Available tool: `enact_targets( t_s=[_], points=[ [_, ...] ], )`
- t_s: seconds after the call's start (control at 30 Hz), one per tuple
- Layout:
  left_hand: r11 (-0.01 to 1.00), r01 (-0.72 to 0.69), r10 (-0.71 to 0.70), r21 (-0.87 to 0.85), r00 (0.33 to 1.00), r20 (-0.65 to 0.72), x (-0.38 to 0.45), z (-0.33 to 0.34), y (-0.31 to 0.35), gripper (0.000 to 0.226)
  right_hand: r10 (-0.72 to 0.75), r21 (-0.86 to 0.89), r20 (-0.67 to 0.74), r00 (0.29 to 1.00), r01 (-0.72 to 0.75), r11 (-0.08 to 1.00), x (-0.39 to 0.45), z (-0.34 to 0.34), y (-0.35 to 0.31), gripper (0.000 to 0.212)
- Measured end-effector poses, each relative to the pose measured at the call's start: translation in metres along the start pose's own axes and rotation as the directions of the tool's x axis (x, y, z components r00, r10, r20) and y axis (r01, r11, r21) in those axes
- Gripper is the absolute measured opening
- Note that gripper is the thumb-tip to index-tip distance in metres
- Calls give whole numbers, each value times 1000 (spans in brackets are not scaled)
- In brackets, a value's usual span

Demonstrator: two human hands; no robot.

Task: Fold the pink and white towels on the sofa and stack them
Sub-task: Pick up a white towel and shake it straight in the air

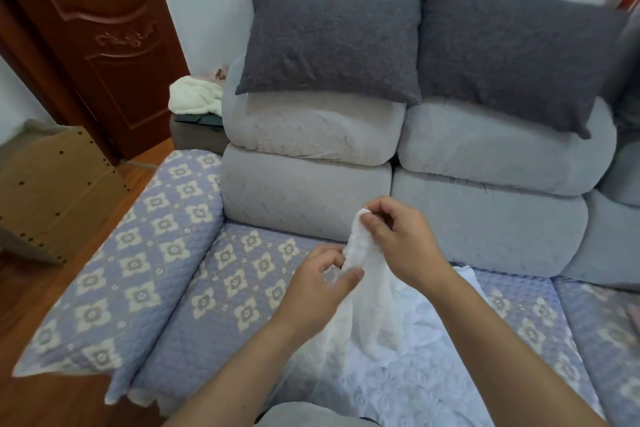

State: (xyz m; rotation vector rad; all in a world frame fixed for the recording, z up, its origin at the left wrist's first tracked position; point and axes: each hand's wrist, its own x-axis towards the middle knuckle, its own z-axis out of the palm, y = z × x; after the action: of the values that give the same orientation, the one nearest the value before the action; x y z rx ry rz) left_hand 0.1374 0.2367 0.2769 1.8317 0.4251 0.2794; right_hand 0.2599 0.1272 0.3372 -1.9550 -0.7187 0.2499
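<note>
1. One white towel (363, 288) is in view, lifted above the sofa seat (242, 274) in front of the person; it hangs bunched, its lower part trailing down onto a white lace cloth (415, 374) spread on the seat.
2. The right hand (398, 239) pinches the towel's top corner between thumb and curled fingers, the highest point of the cloth.
3. The left hand (318, 288) grips the towel lower down, thumb against the fabric and fingers curled round its edge.
4. No pink towel can be identified with certainty; a small pinkish patch at the right frame edge is too blurred to tell.
5. The seat and armrest (114, 274) carry a lilac quilted cover with cream flower motifs.
6. Two dark grey pillows (332, 45) rest on top of the grey back cushions (304, 198), well apart from the hands.
7. One white bundle of cloth (195, 95) lies on a low stand beyond the armrest.
8. One brown wooden door (104, 28) stands at the left; one cardboard box (52, 184) sits on the wooden floor beside the sofa.
</note>
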Motion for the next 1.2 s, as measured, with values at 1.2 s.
enact_targets(
  t_s=[1.2],
  points=[
    [999,16,-16,-38,1000,18,-9,13,36,29,-187,19,-465,865,220,975,-37,-50,-39,19]
  ],
)
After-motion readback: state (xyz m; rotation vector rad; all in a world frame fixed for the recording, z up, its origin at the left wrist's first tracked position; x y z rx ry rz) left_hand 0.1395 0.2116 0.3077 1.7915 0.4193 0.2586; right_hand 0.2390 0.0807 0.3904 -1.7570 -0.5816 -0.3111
